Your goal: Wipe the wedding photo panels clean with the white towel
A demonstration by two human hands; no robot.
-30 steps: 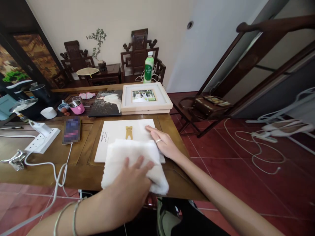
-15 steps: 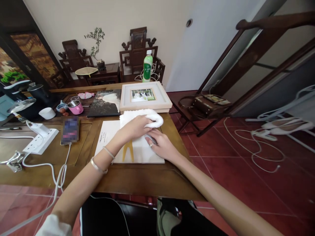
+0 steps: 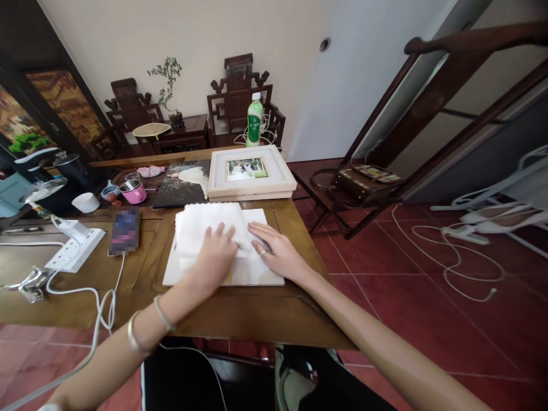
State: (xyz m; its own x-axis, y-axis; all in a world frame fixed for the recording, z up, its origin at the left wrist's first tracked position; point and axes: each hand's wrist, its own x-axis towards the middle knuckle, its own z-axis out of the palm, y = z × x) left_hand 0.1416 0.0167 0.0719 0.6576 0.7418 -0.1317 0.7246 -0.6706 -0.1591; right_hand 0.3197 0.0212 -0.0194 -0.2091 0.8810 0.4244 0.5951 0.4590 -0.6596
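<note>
A white cloth (image 3: 209, 220) with a scalloped edge is spread over a flat white panel (image 3: 261, 273) near the table's front edge. My left hand (image 3: 216, 251) lies on the cloth with its fingers spread, pressing it against the panel. To the right, my right hand (image 3: 278, 251) rests flat on the panel, fingers stretched out and touching its surface. Something greyish shows beside the right thumb; I cannot make out what it is. A yellow shape (image 3: 229, 277) on the panel is mostly hidden by my left hand and the cloth.
Behind the panel lie a pale picture frame (image 3: 282, 174) and a dark photo panel (image 3: 180, 191). A green bottle (image 3: 254, 123) stands beyond. On the left are a phone (image 3: 124, 231), a power strip (image 3: 77, 251) with cables, a pink mug (image 3: 136, 193) and a white cup (image 3: 86, 202).
My left hand has moved left and nearer to me, and the cloth has shifted left and lies flatter, covering most of the yellow shape. My right hand stays on the panel.
</note>
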